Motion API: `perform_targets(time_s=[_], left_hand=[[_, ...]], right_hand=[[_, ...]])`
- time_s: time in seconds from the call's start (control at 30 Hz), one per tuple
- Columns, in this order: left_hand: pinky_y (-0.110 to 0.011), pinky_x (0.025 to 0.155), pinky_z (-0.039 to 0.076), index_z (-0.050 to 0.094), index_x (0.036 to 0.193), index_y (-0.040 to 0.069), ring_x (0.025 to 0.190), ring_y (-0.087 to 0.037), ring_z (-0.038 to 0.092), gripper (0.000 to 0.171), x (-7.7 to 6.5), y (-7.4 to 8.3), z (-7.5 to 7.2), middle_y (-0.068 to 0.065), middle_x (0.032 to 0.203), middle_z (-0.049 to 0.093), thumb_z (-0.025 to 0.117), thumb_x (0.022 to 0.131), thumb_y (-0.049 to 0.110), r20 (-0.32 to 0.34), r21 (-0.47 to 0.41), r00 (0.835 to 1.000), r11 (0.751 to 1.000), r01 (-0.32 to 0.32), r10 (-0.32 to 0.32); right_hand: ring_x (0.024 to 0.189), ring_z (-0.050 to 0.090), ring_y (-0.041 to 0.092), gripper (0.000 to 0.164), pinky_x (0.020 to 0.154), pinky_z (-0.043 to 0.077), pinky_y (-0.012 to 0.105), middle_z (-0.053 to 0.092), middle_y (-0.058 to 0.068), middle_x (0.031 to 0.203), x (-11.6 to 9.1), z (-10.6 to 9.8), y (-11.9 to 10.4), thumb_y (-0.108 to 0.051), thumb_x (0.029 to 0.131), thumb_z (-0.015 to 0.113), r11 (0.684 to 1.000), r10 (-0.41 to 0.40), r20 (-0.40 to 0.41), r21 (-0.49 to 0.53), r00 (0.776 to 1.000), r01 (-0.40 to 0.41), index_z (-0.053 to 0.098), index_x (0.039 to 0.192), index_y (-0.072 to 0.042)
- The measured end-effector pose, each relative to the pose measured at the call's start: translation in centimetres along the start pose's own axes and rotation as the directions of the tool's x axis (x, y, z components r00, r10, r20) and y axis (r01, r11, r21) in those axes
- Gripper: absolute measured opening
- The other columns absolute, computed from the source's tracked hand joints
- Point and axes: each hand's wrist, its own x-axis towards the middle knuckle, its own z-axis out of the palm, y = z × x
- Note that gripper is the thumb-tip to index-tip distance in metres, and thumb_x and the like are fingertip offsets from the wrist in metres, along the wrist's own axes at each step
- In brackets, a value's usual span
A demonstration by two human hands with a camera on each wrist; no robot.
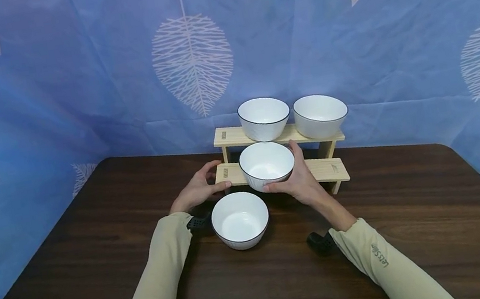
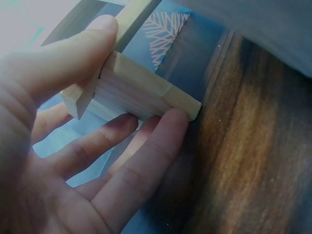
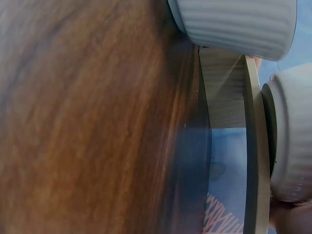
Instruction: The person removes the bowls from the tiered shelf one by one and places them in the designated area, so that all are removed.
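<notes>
My right hand [image 1: 295,180] grips a white bowl [image 1: 266,163] with a dark rim, thumb on its near side and fingers at its right. The bowl [image 3: 295,136] is at the lower step [image 3: 258,146] of a wooden two-step stand [image 1: 329,169]; whether its base fully rests there I cannot tell. At the stand's left end, my left hand [image 1: 200,185] pinches the lower step, thumb [image 2: 73,58] on top and fingertips against the end support [image 2: 136,87]. Another white bowl [image 1: 240,221] sits upright on the table, just in front of the stand.
Two more white bowls, one on the left [image 1: 264,119] and one on the right [image 1: 320,116], stand side by side on the upper step. Behind the dark wooden table [image 1: 263,288] hangs a blue cloth [image 1: 113,75] with white leaf prints.
</notes>
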Motion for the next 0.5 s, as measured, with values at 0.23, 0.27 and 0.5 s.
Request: perform_targets(time_s=[0.23,0.27,0.5], left_hand=[[-0.044,0.082,0.059,0.027,0.159,0.006,0.107,-0.035,0.065,0.077,0.28,0.02,0.16,-0.027,0.128,0.054,0.072,0.097,0.014,0.001,-0.001,1.0,1.0,0.001,-0.001],[-0.044,0.082,0.059,0.027,0.159,0.006,0.107,-0.035,0.065,0.077,0.29,0.03,0.15,-0.027,0.128,0.054,0.072,0.097,0.014,0.001,-0.001,1.0,1.0,0.0,0.0],[-0.044,0.081,0.059,0.026,0.159,0.005,0.104,-0.035,0.066,0.078,0.07,-0.07,-0.03,-0.028,0.127,0.054,0.072,0.097,0.014,0.003,0.003,1.0,1.0,0.001,-0.001]], right_hand=[[0.136,0.039,0.038,0.109,0.114,0.029,0.05,0.035,0.023,0.149,0.2,0.03,-0.04,0.003,0.073,0.085,0.998,-0.06,-0.005,0.012,0.998,0.06,0.015,0.156,-0.002],[0.135,0.04,0.037,0.106,0.113,0.031,0.05,0.037,0.023,0.148,0.23,0.03,-0.01,0.003,0.073,0.085,0.997,-0.074,-0.003,0.015,0.997,0.074,0.018,0.155,-0.001],[0.135,0.041,0.037,0.105,0.113,0.031,0.049,0.037,0.023,0.149,0.06,0.1,-0.11,0.002,0.074,0.084,0.998,-0.064,0.013,0.023,0.998,0.064,0.018,0.157,-0.001]])
